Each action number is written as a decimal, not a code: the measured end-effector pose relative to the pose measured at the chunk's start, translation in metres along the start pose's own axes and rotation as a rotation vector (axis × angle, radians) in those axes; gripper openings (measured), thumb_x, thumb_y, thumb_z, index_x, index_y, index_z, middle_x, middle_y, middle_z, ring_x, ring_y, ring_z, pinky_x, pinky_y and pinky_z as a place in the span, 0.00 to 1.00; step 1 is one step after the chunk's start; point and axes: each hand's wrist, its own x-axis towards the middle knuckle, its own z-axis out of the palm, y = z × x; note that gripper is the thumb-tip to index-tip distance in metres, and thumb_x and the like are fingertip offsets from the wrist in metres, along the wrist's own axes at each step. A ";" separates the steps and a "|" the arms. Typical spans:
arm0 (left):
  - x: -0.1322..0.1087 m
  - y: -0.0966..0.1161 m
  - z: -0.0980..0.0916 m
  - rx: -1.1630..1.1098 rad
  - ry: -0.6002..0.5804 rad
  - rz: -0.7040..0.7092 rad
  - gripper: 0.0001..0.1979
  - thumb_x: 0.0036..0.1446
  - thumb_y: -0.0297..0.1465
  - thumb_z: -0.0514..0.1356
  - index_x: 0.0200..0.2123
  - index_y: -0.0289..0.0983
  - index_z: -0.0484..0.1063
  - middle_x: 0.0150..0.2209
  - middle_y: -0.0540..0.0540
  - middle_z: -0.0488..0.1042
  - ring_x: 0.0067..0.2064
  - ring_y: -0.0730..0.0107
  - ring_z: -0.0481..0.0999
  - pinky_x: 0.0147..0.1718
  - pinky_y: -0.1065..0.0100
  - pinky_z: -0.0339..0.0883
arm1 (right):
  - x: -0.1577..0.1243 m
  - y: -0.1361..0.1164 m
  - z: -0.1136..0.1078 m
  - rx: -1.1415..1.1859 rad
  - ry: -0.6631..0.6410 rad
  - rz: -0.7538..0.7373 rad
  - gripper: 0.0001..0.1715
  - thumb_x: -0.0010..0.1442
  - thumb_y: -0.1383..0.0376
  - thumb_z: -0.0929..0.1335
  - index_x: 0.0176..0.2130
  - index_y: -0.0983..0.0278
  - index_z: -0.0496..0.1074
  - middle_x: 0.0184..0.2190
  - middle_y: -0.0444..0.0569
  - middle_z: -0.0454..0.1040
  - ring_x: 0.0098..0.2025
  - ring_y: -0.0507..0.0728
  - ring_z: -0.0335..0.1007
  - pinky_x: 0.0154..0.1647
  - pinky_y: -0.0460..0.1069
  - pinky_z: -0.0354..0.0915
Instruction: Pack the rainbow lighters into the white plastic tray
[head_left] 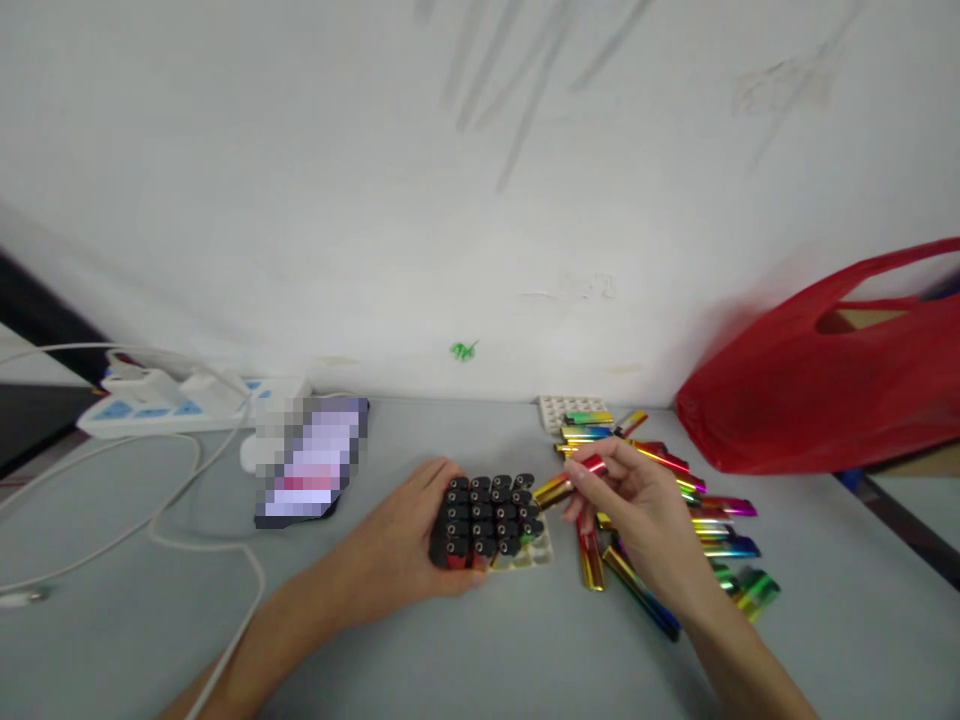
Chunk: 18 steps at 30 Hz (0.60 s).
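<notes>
My left hand is wrapped around the left side of a pale grid tray, its fingers against the outer black-ended lighters. Rows of lighters stand in the tray with their black ends up, each showing a small round ring. Pinched in my right hand is a shiny red-and-gold lighter, tilted, its gold end close to the tray's right side. Whether that end touches the neighbouring lighters, I cannot tell. Under and around my right hand lies a loose pile of metallic coloured lighters.
A second pale grid tray lies by the wall behind the pile. At right stands a red bag. To the left are a phone, a white power strip and a loose white cable, which crosses my left forearm.
</notes>
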 end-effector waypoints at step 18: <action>0.000 0.000 0.000 0.007 0.006 0.031 0.21 0.53 0.33 0.77 0.45 0.41 0.72 0.47 0.47 0.74 0.51 0.51 0.76 0.50 0.58 0.72 | -0.017 0.002 0.004 -0.471 -0.400 -0.509 0.12 0.71 0.65 0.77 0.53 0.53 0.87 0.42 0.48 0.84 0.40 0.55 0.81 0.37 0.49 0.74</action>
